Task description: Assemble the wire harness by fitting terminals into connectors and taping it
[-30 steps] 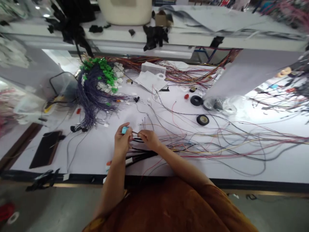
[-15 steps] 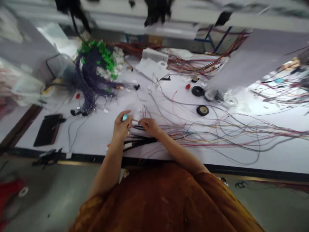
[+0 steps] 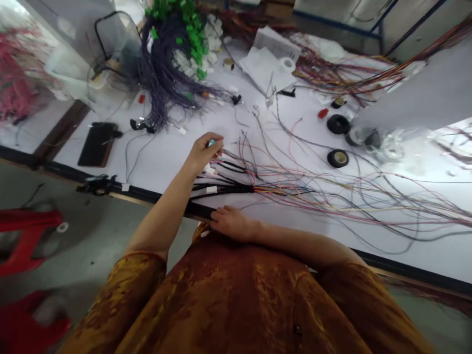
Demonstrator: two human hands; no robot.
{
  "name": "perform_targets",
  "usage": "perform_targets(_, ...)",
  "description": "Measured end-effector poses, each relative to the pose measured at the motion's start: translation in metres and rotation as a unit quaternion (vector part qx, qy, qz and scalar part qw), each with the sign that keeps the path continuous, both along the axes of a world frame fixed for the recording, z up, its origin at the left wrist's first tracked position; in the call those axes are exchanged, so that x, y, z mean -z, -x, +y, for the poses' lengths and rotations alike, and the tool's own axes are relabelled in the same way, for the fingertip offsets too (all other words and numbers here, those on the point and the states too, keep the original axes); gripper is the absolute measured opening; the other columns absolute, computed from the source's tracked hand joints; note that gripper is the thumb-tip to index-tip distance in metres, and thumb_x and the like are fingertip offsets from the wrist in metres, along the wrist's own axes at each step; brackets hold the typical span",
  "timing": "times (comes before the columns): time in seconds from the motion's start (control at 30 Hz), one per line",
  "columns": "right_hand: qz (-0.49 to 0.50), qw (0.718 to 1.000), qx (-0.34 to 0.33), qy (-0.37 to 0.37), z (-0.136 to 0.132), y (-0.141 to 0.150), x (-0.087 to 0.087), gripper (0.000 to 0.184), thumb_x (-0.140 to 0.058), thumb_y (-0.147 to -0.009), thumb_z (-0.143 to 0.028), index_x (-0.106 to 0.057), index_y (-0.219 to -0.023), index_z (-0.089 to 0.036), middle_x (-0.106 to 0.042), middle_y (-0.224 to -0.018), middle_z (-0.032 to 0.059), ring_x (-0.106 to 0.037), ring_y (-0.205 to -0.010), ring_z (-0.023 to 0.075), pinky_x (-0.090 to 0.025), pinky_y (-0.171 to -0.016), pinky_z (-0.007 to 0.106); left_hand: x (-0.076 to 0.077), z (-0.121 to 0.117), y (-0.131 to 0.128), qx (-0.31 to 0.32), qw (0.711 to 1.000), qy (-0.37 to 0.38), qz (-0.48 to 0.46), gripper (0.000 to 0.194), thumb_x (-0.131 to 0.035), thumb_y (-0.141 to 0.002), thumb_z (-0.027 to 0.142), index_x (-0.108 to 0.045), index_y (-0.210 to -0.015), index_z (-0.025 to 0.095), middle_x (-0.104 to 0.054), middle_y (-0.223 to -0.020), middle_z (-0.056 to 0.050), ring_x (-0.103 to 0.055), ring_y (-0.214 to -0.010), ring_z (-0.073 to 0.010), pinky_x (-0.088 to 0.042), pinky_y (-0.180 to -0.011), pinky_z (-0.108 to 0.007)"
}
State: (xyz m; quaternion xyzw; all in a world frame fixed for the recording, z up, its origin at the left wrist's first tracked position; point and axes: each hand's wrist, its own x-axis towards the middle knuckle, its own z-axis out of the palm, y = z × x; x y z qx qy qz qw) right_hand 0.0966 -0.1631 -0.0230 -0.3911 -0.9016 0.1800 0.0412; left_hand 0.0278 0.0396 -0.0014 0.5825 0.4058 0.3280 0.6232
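My left hand is closed round a small light-blue connector, held just above the white table. Thin coloured wires fan out to the right from beside it, and a black-sleeved bundle with white tags lies just below it. My right hand rests at the table's black front edge, fingers curled toward my body and partly hidden. It holds nothing that I can see.
A heap of purple wires with green and white connectors lies at the back left. Two black tape rolls sit to the right, white papers behind. A black phone lies at the left. A red stool stands on the floor.
My right hand has let go of the wires and pulled back to the table's front edge. My left hand still holds the blue connector. The view has tilted down and left.
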Motion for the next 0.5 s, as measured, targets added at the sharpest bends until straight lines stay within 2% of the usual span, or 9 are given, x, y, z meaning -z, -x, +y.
perform_targets(0.07,0.024,0.996,0.070,0.048,0.006,-0.002,-0.007,0.019,-0.043,-0.102,-0.024,-0.061,-0.101,-0.017,-0.066,-0.098,0.0075,-0.058,-0.081,0.0167,-0.043,-0.065,0.028,0.005,0.003,0.002,-0.005,1.000,-0.002,0.019,0.018,-0.068,-0.076,0.025,-0.064,-0.091,0.014,-0.061,-0.069,0.001,-0.060,-0.058,-0.0090,-0.045,-0.050,-0.017)
perform_targets(0.13,0.101,0.977,0.164,0.092,0.012,-0.006,-0.022,0.019,-0.046,-0.102,-0.031,-0.058,-0.096,-0.018,-0.065,-0.088,0.0029,-0.056,-0.071,0.0135,-0.039,-0.060,0.025,0.011,0.008,0.000,-0.008,0.999,-0.010,0.035,0.021,-0.068,-0.075,0.027,-0.065,-0.090,0.014,-0.062,-0.070,0.000,-0.061,-0.061,-0.0105,-0.047,-0.053,-0.019)
perform_targets(0.2,0.218,0.942,0.236,0.096,0.017,-0.011,-0.039,0.017,-0.048,-0.100,-0.032,-0.054,-0.090,-0.020,-0.061,-0.079,-0.0014,-0.053,-0.068,0.0111,-0.038,-0.061,0.024,0.015,0.016,-0.004,-0.007,0.998,-0.031,0.058,0.021,-0.067,-0.075,0.029,-0.066,-0.091,0.014,-0.062,-0.070,-0.001,-0.062,-0.062,-0.0122,-0.048,-0.054,-0.021)
perform_targets(0.27,0.329,0.900,0.275,0.073,0.020,-0.017,-0.053,0.016,-0.047,-0.099,-0.030,-0.050,-0.086,-0.021,-0.058,-0.078,-0.0027,-0.051,-0.068,0.0100,-0.039,-0.064,0.022,0.016,0.023,-0.009,-0.005,0.992,-0.077,0.098,0.019,-0.068,-0.074,0.028,-0.067,-0.088,0.015,-0.061,-0.070,-0.001,-0.060,-0.065,-0.0137,-0.047,-0.056,-0.023)
perform_targets(0.33,0.407,0.861,0.302,0.050,0.023,-0.024,-0.060,0.016,-0.045,-0.097,-0.031,-0.047,-0.085,-0.022,-0.054,-0.078,-0.0026,-0.049,-0.069,0.0099,-0.040,-0.066,0.022,0.011,0.025,-0.009,-0.032,0.981,-0.151,0.121,0.020,-0.075,-0.070,0.027,-0.068,-0.085,0.015,-0.061,-0.075,-0.003,-0.058,-0.072,-0.0149,-0.046,-0.061,-0.024)
perform_targets(0.4,0.456,0.821,0.340,0.040,0.025,-0.030,-0.060,0.016,-0.044,-0.096,-0.033,-0.044,-0.085,-0.022,-0.050,-0.075,-0.0031,-0.047,-0.066,0.0099,-0.040,-0.064,0.022,0.001,0.018,-0.003,-0.061,0.976,-0.191,0.089,0.026,-0.078,-0.072,0.035,-0.070,-0.088,0.017,-0.061,-0.081,-0.005,-0.055,-0.076,-0.0152,-0.045,-0.062,-0.025)
perform_targets(0.43,0.474,0.800,0.365,0.041,0.027,-0.032,-0.057,0.017,-0.044,-0.096,-0.034,-0.043,-0.084,-0.022,-0.048,-0.072,-0.0038,-0.045,-0.064,0.0098,-0.039,-0.062,0.022,-0.005,0.012,0.002,-0.049,0.982,-0.174,0.055,0.031,-0.073,-0.078,0.044,-0.070,-0.094,0.018,-0.060,-0.081,-0.005,-0.054,-0.073,-0.0150,-0.044,-0.061,-0.025)
perform_targets(0.47,0.486,0.780,0.393,0.040,0.028,-0.034,-0.055,0.017,-0.045,-0.096,-0.035,-0.043,-0.084,-0.022,-0.046,-0.070,-0.0045,-0.043,-0.061,0.0096,-0.038,-0.060,0.022,-0.011,0.003,0.009,-0.008,0.991,-0.130,0.013,0.040,-0.062,-0.086,0.055,-0.070,-0.101,0.019,-0.059,-0.077,-0.005,-0.051,-0.067,-0.0144,-0.042,-0.057,-0.026)
perform_targets(0.5,0.493,0.762,0.418,0.035,0.030,-0.035,-0.051,0.017,-0.045,-0.096,-0.034,-0.042,-0.084,-0.023,-0.045,-0.069,-0.0049,-0.042,-0.060,0.0095,-0.037,-0.058,0.022,-0.016,-0.007,0.016,0.061,0.995,-0.078,-0.030,0.053,-0.052,-0.088,0.066,-0.070,-0.107,0.020,-0.055,-0.070,-0.004,-0.047,-0.060,-0.0144,-0.039,-0.051,-0.027)
